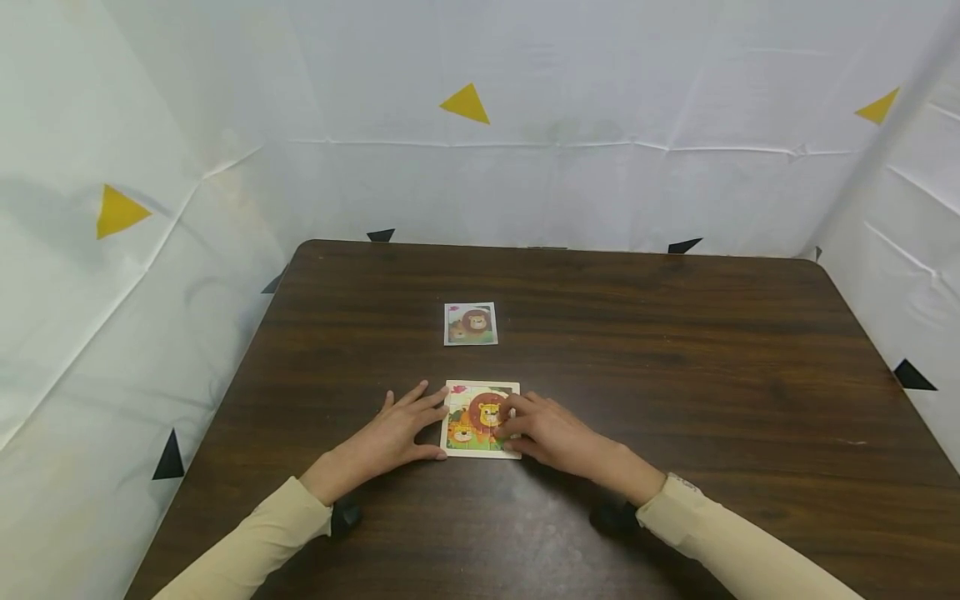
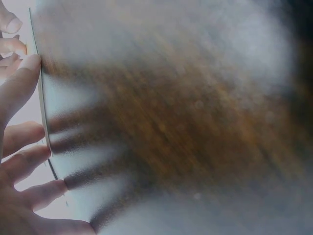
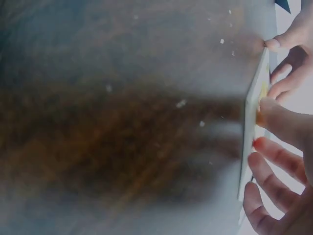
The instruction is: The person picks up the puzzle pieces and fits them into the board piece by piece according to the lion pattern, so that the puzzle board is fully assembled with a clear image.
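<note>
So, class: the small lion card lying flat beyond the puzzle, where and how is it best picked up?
Probably by its near edge, coming from the person's side. The card lies flat on the table with bare wood all round, so a fingertip could slide it or lift that edge, then pinch thumb under, finger on top.

- A dark brown wooden bench (image 1: 675, 350) carries everything.
- A lion puzzle (image 1: 480, 417) in a pale frame lies flat near the front edge.
- A small lion picture card (image 1: 470, 323) lies flat farther back, apart from the puzzle.
- Pale specks dot the bench front.
</note>
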A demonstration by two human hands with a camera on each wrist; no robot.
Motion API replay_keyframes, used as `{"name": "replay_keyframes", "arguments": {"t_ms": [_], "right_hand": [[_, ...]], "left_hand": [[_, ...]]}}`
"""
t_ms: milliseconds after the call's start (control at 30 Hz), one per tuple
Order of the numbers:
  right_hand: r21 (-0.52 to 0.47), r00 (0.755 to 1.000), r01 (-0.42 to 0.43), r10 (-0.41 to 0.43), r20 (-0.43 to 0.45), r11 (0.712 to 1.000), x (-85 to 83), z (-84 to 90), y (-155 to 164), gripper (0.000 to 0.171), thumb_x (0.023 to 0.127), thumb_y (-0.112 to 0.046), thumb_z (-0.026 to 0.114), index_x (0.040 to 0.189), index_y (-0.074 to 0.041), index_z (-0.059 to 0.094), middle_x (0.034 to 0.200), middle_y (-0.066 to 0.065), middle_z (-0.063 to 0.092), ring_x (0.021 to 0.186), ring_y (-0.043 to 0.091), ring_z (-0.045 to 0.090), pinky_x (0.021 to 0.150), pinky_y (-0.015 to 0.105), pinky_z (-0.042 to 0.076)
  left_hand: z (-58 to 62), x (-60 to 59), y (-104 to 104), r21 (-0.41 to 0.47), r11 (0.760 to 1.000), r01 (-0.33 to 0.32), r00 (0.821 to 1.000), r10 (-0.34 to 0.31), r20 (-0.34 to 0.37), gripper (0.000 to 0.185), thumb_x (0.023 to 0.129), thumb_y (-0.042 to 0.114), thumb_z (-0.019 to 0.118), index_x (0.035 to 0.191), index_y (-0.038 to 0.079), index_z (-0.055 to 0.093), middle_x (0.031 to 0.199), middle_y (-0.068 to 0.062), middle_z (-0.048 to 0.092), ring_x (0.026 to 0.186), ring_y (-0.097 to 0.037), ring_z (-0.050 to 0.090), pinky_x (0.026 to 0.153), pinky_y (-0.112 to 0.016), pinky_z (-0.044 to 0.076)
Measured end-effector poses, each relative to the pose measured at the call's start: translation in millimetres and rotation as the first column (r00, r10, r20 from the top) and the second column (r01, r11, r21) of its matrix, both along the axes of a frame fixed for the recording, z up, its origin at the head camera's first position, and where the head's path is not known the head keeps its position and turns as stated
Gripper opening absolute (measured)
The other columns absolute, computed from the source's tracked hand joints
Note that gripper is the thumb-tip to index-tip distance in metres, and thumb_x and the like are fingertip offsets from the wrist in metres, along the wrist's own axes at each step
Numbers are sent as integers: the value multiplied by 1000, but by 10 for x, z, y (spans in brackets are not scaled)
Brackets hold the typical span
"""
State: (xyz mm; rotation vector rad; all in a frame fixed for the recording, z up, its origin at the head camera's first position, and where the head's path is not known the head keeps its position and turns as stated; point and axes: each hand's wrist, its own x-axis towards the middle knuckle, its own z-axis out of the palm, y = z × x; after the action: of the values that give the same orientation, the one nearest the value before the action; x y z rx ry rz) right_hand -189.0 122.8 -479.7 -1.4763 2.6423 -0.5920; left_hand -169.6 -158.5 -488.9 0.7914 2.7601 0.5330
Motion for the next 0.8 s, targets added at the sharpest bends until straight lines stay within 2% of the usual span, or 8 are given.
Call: {"name": "replay_keyframes", "arguments": {"t_ms": [200,500,800], "right_hand": [[-29,998,38,-36,45,999,-16,-49,-6,16,86,-19,73,101,-16,73,113,2,58,94,16,51,76,33,48],[-120,996,-34,43,74,992,-60,-124,45,16,87,-18,71,103,-13,72,112,5,57,92,16,47,77,31,46],[-157,996,-24,37,82,987,-69,-147,52,15,86,-17,72,101,-13,71,113,5,56,92,16,46,77,32,44]], "left_hand": [[12,5,3,-4,1000,-3,1000,3,5,69,80,46,71,136,10,54,154,-6,33,143,-36,21,100,-74,19],[18,19,9,-14,1000,-16,1000,17,20,70,79,46,72,137,11,54,154,-6,33,143,-36,21,101,-73,19],[18,17,12,-5,1000,-20,1000,20,7,69,80,46,72,136,10,55,153,-7,34,143,-36,21,101,-73,19]]}}
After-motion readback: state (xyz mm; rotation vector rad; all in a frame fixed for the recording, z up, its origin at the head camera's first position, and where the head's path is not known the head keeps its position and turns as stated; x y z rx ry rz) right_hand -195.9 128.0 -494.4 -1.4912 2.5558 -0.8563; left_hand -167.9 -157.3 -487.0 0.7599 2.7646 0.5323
